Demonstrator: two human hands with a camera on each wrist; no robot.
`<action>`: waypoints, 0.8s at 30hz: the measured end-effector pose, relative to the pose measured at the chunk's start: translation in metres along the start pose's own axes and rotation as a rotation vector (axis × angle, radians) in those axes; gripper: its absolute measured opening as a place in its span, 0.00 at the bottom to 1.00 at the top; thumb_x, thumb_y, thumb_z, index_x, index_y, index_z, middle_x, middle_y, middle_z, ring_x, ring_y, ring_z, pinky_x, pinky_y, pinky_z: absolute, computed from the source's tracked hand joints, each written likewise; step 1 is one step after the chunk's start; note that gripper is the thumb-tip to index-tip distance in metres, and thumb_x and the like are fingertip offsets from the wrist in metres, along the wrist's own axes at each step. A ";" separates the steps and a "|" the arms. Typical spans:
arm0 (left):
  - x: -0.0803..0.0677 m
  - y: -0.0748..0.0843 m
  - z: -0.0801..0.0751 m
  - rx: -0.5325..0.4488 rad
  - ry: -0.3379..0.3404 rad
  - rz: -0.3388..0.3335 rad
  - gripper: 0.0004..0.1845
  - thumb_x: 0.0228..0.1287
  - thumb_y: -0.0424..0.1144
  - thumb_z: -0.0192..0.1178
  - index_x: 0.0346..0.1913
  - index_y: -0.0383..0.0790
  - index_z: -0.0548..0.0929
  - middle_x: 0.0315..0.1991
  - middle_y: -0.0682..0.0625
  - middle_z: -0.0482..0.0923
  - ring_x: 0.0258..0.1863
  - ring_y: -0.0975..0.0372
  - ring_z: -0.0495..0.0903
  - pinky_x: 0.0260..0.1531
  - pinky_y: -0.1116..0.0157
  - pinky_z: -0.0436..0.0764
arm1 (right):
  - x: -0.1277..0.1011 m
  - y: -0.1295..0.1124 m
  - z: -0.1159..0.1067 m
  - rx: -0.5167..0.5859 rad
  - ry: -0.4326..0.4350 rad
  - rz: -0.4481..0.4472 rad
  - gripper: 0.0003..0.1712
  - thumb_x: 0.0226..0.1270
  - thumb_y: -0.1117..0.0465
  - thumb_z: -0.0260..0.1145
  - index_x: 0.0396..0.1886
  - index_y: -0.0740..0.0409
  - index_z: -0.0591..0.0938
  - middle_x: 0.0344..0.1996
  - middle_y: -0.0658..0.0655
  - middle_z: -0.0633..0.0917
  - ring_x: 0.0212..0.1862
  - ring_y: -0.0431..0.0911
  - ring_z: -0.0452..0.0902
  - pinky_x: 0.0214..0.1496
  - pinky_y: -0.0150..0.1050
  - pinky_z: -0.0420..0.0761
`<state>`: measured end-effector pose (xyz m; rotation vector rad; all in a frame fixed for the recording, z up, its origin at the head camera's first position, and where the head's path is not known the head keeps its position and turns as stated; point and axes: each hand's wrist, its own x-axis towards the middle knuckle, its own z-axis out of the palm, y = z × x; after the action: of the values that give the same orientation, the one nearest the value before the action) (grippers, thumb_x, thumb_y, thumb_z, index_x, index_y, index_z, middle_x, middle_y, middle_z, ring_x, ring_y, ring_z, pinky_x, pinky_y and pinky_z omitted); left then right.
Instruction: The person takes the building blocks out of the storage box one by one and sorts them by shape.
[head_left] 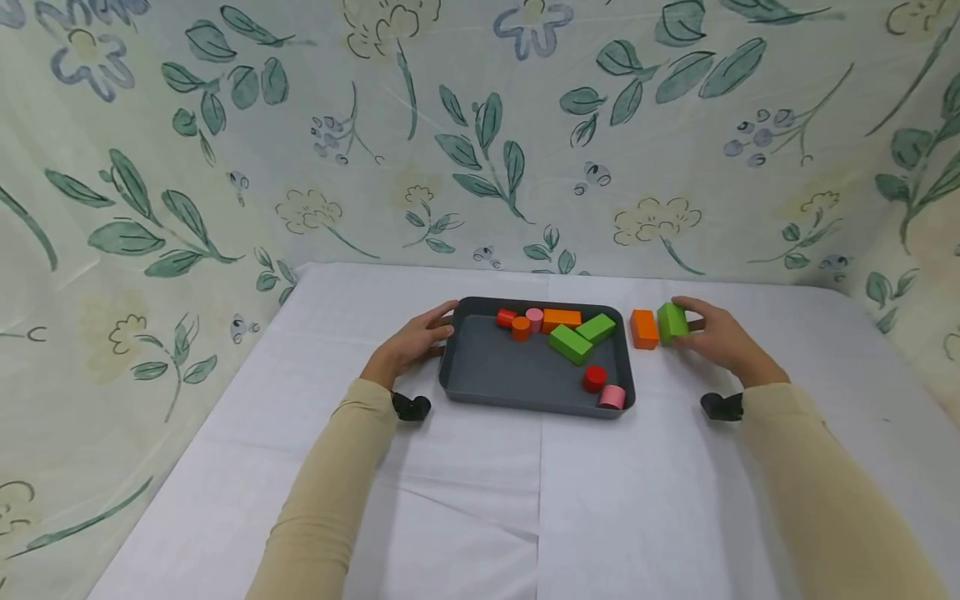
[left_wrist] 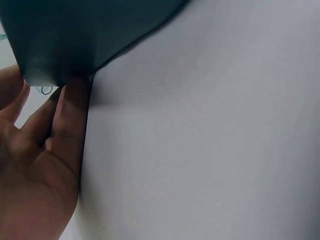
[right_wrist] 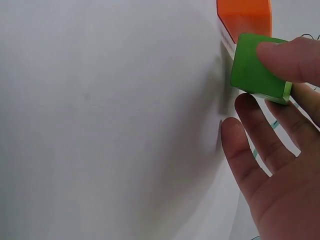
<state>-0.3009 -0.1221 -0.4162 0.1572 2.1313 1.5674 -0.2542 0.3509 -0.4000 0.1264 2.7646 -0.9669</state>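
Note:
My left hand (head_left: 411, 343) rests at the left wall of a dark grey tray (head_left: 495, 367), its fingertips right at the rim near the back corner. In the left wrist view the fingers look fairly straight against the tray wall (left_wrist: 60, 40). Right of the tray, my right hand (head_left: 720, 340) pinches a green rectangular block (head_left: 672, 321) between thumb and fingers. The right wrist view shows the thumb across the block's near face (right_wrist: 247, 70), with two fingers spread below. Just left of it, an orange block (head_left: 643, 329) stands on the table.
Inside the tray at the back lie two green blocks (head_left: 570, 343), an orange block (head_left: 561, 320), and red, orange (head_left: 521, 328) and pink cylinders. A red cylinder (head_left: 595, 378) and a pink cylinder (head_left: 612, 397) sit in its front right corner. White cloth (head_left: 480, 500) covers the table; floral fabric (head_left: 420, 167) hangs behind.

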 end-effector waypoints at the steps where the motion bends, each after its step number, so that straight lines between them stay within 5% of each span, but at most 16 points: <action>1: -0.001 0.001 0.000 0.001 -0.001 0.000 0.31 0.78 0.38 0.49 0.78 0.64 0.56 0.81 0.51 0.50 0.80 0.54 0.54 0.76 0.50 0.64 | 0.000 0.000 0.000 -0.001 -0.004 0.001 0.46 0.69 0.62 0.61 0.81 0.55 0.49 0.74 0.74 0.56 0.69 0.71 0.59 0.69 0.69 0.69; 24: 0.000 -0.001 0.000 -0.010 -0.001 0.011 0.31 0.78 0.38 0.48 0.78 0.64 0.56 0.81 0.50 0.50 0.80 0.54 0.54 0.76 0.49 0.64 | 0.004 -0.004 0.011 -0.039 -0.042 0.009 0.44 0.68 0.60 0.62 0.80 0.56 0.53 0.73 0.75 0.57 0.67 0.71 0.60 0.71 0.69 0.66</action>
<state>-0.3005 -0.1229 -0.4173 0.1670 2.1247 1.5840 -0.2566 0.3406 -0.4067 0.1112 2.7405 -0.9018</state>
